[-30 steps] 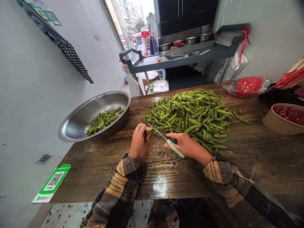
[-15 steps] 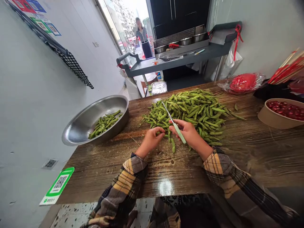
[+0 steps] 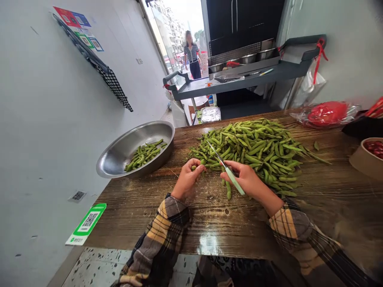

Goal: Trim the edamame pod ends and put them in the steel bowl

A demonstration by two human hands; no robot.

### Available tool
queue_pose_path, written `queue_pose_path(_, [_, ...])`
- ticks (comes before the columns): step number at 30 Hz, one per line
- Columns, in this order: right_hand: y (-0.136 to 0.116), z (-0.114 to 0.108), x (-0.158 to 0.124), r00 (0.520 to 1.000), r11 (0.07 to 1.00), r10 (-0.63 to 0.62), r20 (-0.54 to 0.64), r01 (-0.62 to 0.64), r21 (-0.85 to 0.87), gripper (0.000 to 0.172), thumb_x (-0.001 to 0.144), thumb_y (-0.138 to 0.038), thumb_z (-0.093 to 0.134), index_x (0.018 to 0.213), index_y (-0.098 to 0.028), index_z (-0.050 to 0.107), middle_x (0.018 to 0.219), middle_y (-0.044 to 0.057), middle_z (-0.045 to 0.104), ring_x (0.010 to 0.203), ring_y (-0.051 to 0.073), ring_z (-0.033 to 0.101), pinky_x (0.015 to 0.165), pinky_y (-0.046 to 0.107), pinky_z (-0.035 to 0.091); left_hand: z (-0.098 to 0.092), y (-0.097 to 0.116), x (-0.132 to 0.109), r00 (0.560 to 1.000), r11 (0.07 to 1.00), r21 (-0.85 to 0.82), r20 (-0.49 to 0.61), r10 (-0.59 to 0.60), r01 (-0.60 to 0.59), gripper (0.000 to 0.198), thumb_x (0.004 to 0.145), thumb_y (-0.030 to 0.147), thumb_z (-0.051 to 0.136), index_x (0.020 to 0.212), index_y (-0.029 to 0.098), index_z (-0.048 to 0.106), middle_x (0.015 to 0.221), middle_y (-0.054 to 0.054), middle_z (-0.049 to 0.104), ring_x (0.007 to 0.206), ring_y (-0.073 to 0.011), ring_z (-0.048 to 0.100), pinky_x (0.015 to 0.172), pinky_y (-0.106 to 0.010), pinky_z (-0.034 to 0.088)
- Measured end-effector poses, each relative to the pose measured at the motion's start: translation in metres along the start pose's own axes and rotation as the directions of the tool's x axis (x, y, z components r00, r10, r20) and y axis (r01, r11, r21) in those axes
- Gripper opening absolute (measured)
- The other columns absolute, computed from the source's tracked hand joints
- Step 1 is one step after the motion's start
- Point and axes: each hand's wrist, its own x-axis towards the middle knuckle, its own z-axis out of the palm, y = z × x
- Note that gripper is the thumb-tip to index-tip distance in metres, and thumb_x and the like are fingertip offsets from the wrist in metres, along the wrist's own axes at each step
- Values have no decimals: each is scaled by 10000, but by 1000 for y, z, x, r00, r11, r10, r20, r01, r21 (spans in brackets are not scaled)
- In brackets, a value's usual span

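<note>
A big pile of green bean pods (image 3: 254, 147) lies on the dark wooden table (image 3: 167, 207). My left hand (image 3: 188, 179) is closed on a bean pod (image 3: 197, 166) at the pile's near left edge. My right hand (image 3: 247, 177) grips scissors (image 3: 226, 169) with pale green handles, blades shut and pointing up and left over the pile. One loose pod (image 3: 229, 190) lies on the table between my hands. A steel bowl (image 3: 119, 153) with several pods in it stands at the table's left end.
A red bag in clear plastic (image 3: 327, 111) lies at the far right, a brown tub of red pieces (image 3: 369, 157) at the right edge. Behind the table stands a grey cart (image 3: 239, 77) with steel basins. A person (image 3: 191, 54) stands outside the doorway. The white wall runs close on the left.
A second ago my hands held a pod and open scissors near the table's middle. Both hands went up to the pile's edge; the left has closed on a pod there.
</note>
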Motion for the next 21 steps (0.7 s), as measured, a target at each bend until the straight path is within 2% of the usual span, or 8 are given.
queue_pose_path(3, [-1, 2, -3, 999, 996, 1, 49, 4, -94, 563, 730, -429, 701, 1232, -187, 622, 1034, 65, 714, 917, 245, 652, 836, 382, 508, 3, 1, -3, 1000, 996, -87, 18, 5, -3, 296, 756, 394, 690, 888, 147, 593, 714, -3, 597, 462, -34, 349, 441, -175, 244])
queue_pose_path(5, [-2, 4, -5, 998, 988, -5, 69, 16, -156, 563, 721, -407, 707, 1233, -191, 621, 1097, 80, 705, 964, 259, 651, 869, 399, 498, 4, 2, -5, 1000, 996, -92, 11, 5, -4, 312, 747, 411, 697, 887, 145, 616, 703, -8, 595, 463, -36, 350, 438, -180, 240])
queue_pose_path(9, [-5, 6, -7, 995, 969, -38, 97, 61, -241, 558, 715, -372, 706, 1236, -191, 616, 1112, 93, 689, 972, 260, 651, 843, 389, 506, 4, 6, -9, 999, 999, 16, 22, 39, -39, 278, 761, 422, 677, 817, 153, 637, 658, 7, 559, 481, -52, 347, 444, -189, 251])
queue_pose_path(14, [-6, 7, -7, 987, 952, -57, 149, 99, -290, 543, 721, -351, 695, 1231, -183, 612, 1085, 94, 684, 970, 251, 650, 808, 355, 514, 3, 10, -10, 984, 964, 203, 76, 160, -173, 221, 800, 378, 631, 782, 161, 666, 717, -11, 588, 622, -104, 452, 557, -209, 367])
queue_pose_path(18, [-5, 8, -8, 986, 953, -68, 150, 109, -284, 553, 726, -357, 689, 1236, -159, 609, 1113, 108, 684, 979, 260, 649, 831, 373, 509, 3, 9, -10, 978, 951, 234, 91, 186, -203, 213, 802, 364, 628, 767, 157, 663, 709, -8, 577, 649, -112, 456, 596, -217, 371])
queue_pose_path(21, [-6, 10, -9, 984, 960, -69, 162, 110, -259, 534, 758, -384, 665, 1238, -155, 612, 1137, 107, 691, 983, 259, 651, 859, 381, 500, 4, 8, -10, 986, 967, 196, 67, 152, -162, 216, 784, 369, 644, 727, 160, 646, 664, 1, 554, 598, -103, 419, 550, -213, 337])
